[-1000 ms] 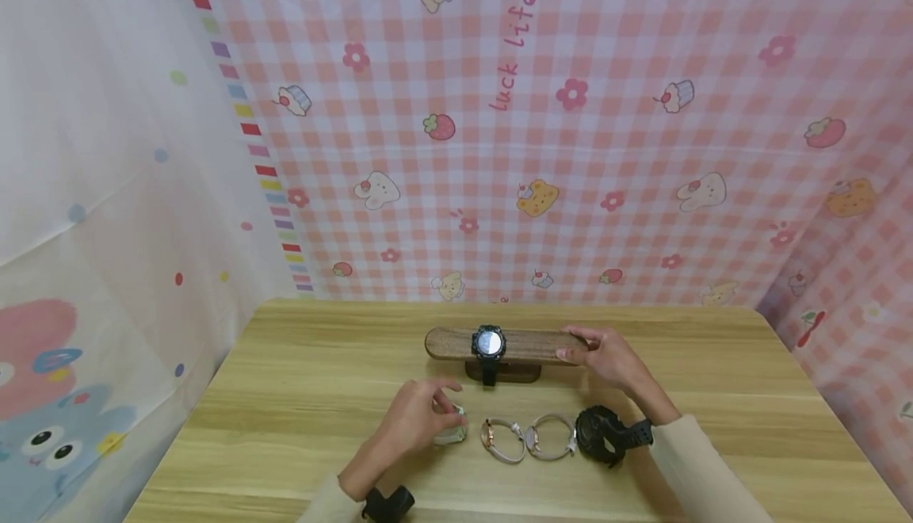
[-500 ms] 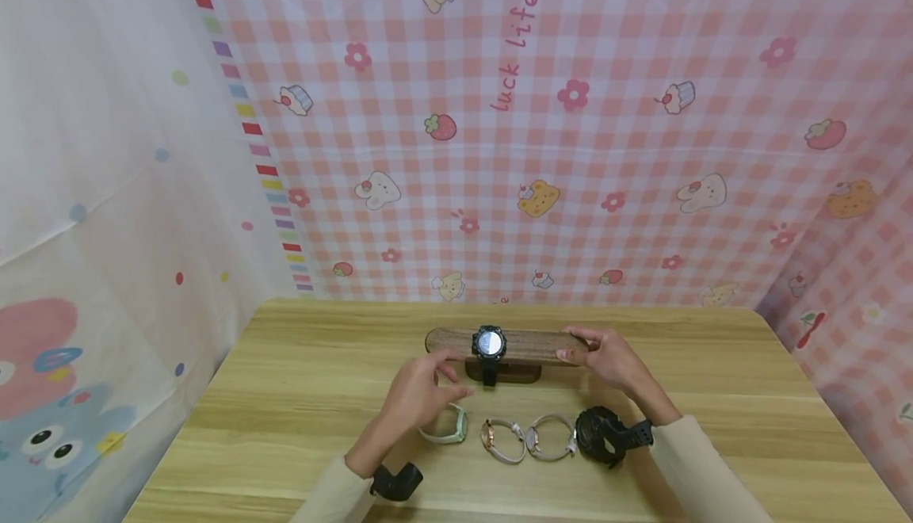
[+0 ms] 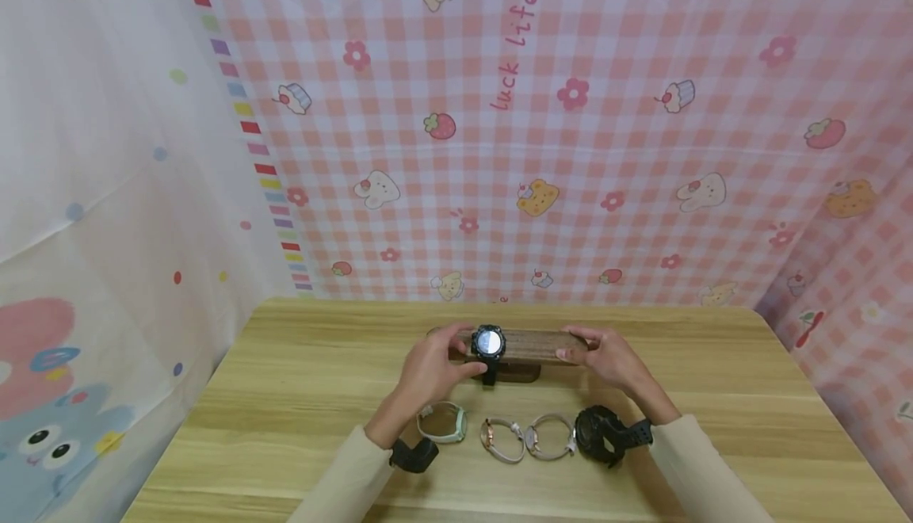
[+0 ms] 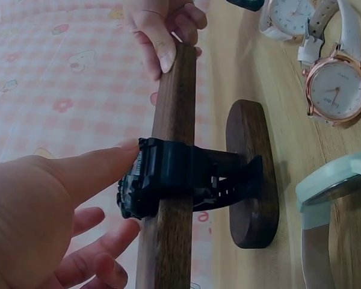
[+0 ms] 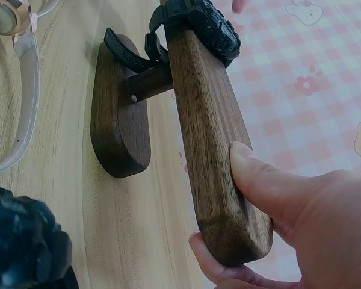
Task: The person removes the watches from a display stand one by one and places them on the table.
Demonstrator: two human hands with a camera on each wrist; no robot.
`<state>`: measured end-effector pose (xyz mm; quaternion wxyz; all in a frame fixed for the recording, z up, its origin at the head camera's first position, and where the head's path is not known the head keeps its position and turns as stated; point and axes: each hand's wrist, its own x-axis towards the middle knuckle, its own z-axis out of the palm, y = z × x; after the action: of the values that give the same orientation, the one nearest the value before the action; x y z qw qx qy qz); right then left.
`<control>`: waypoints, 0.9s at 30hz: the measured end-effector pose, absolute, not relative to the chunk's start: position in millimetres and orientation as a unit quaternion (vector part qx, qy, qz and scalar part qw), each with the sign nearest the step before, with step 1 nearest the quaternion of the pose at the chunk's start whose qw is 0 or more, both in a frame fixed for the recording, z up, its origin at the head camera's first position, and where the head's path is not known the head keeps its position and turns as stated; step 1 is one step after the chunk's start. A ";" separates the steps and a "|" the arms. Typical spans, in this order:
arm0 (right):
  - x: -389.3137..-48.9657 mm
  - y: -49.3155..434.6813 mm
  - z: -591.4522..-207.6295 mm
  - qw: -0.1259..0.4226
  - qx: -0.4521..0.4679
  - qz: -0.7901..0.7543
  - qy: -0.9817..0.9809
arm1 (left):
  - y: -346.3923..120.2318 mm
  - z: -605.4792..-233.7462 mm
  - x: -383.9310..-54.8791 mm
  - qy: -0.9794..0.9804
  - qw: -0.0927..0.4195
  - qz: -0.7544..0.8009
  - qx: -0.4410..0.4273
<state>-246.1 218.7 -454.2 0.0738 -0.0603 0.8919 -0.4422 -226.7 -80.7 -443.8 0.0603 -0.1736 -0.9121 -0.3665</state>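
Observation:
A dark wooden watch stand (image 3: 535, 345) has a horizontal bar on a short post and oval base (image 4: 253, 180). Around the bar is a black digital watch (image 3: 489, 342), its strap end hanging down. My right hand (image 3: 606, 356) grips the bar's right end, thumb on one face and fingers behind, as the right wrist view shows. At the watch's left side is my left hand (image 3: 431, 364), thumb and fingers spread apart. In the left wrist view, one extended digit (image 4: 102, 168) reaches the watch case's edge; whether it touches cannot be told. The other fingers are loosely bent.
In front of the stand lie a mint-green watch (image 3: 444, 423), two watches with pale straps and rose-gold cases, one left (image 3: 502, 440) and one right (image 3: 550, 437), and a bulky black watch (image 3: 599, 434) near my right wrist. A checked cloth (image 3: 535, 150) hangs behind the table.
My left hand has left the mint-green watch on the table and moved forward and right to the black watch on the stand. My right hand keeps its grip on the bar.

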 end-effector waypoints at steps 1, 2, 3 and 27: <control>-246.2 218.8 -454.2 0.073 -0.063 -0.441 0.892 | -79.6 -443.9 -227.9 -0.914 0.061 -0.363 -0.173; -246.1 218.6 -454.3 0.072 -0.063 -0.440 0.893 | -78.6 -444.1 -228.9 -0.916 0.062 -0.358 -0.174; -246.1 218.5 -454.3 0.072 -0.062 -0.439 0.893 | -77.7 -444.3 -229.8 -0.917 0.062 -0.354 -0.174; -246.4 219.0 -455.6 0.071 -0.060 -0.444 0.891 | -58.2 -453.4 -237.7 -0.940 0.067 -0.301 -0.146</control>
<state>-246.4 219.0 -455.6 0.0713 -0.0602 0.8913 -0.4436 -237.7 -58.2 -453.4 0.0673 -0.1461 -0.9401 -0.3005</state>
